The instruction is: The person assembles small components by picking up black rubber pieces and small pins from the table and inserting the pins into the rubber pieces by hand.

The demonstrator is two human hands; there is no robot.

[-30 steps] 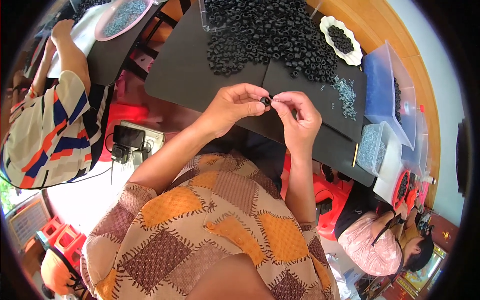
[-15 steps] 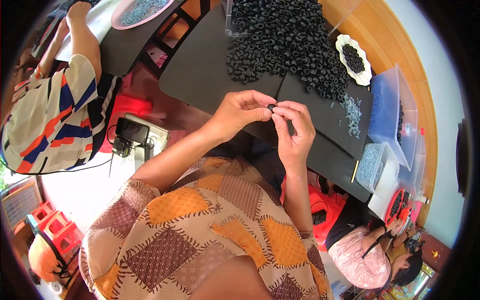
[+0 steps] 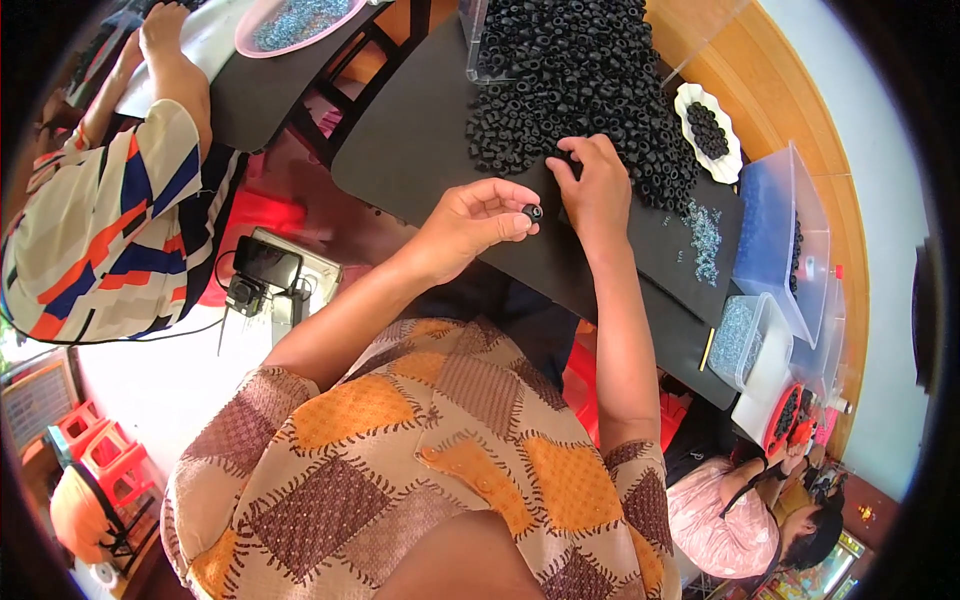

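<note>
My left grip (image 3: 468, 228) pinches a small black piece (image 3: 534, 213) at its fingertips. Ahead and rightward of it, my right grip (image 3: 600, 190) is at the black heap's (image 3: 570, 85) near edge; I cannot tell whether it pinches anything.

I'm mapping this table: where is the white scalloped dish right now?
In the head view, the white scalloped dish sits at the upper right, just right of the heap of small black ring-shaped pieces and beyond the bluish clear plastic box.
</note>
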